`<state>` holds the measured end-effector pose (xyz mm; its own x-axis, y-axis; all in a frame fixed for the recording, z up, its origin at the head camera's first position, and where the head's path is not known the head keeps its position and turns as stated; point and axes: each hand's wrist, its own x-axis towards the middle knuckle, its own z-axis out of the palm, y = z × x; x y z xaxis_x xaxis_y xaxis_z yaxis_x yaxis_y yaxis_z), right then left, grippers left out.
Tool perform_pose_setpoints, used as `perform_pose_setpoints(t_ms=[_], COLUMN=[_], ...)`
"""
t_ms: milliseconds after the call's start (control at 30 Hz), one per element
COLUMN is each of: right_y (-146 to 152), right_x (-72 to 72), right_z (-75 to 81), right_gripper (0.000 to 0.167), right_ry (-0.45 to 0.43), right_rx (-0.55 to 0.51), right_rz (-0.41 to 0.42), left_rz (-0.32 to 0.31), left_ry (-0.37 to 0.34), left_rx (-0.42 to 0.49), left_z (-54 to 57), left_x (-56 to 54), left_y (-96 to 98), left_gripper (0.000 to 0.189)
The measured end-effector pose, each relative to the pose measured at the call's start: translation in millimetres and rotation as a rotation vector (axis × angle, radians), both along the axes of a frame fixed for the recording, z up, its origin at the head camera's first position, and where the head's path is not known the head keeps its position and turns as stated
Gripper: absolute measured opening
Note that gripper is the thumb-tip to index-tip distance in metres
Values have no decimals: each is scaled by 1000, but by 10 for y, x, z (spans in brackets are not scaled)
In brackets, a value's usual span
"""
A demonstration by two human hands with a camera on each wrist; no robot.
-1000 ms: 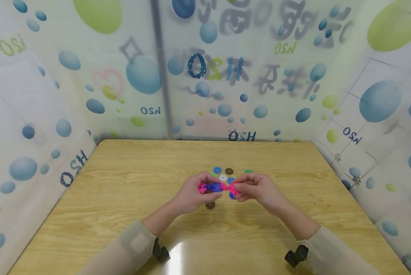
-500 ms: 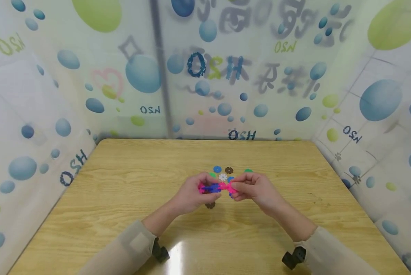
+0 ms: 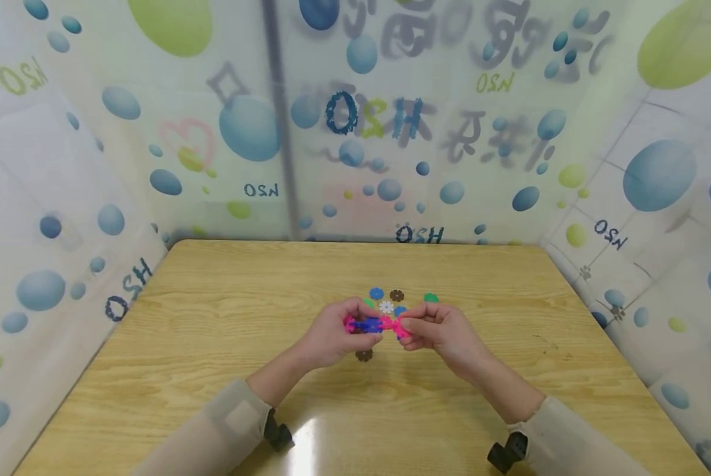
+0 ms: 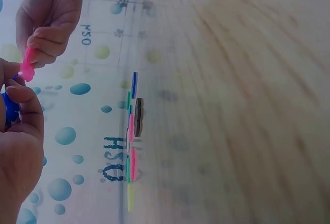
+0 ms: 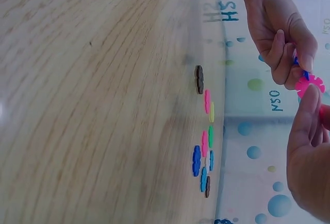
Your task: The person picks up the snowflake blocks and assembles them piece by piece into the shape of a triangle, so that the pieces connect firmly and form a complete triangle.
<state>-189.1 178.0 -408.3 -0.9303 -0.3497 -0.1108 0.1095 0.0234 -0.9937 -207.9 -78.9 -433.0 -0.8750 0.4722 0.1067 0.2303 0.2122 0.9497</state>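
Both hands hold a short chain of interlocking snowflake discs above the table. My left hand [image 3: 334, 336] grips the blue discs [image 3: 371, 325] in its middle, with a pink disc showing at the left end. At the right end, my right hand [image 3: 447, 332] pinches a pink snowflake disc [image 3: 401, 327] between thumb and fingers. The right wrist view shows another pink disc [image 5: 309, 86] face-on between the two hands, with a bit of blue behind it. My left palm and fingers cover part of the chain.
Loose snowflake discs lie on the wooden table [image 3: 242, 357] beyond and below the hands: blue [image 3: 376, 293], brown [image 3: 397, 295], green [image 3: 430, 297] and white [image 3: 386, 307] ones. A brown disc [image 3: 364, 356] lies nearer. Patterned walls stand behind and at both sides.
The pink disc in my right hand has tilted slightly, and a blue disc below it is now mostly hidden. My right wrist has shifted a little left; the left hand stays nearly still.
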Motion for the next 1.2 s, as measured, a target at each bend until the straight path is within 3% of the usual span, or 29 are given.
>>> perform_pose_setpoints(t_ms=[467, 867, 1200], right_y=[-27, -30, -77], right_x=[19, 40, 76], right_z=[9, -15, -50], right_gripper=[22, 11, 24], right_ry=[-11, -27, -69], right_rx=[8, -15, 31], right_rz=[-11, -11, 32], left_rz=[-13, -24, -45], left_ry=[-14, -46, -26], left_rx=[19, 31, -60], left_z=[24, 6, 19], left_x=[-3, -2, -26], left_y=[5, 9, -102], left_gripper=[28, 31, 41])
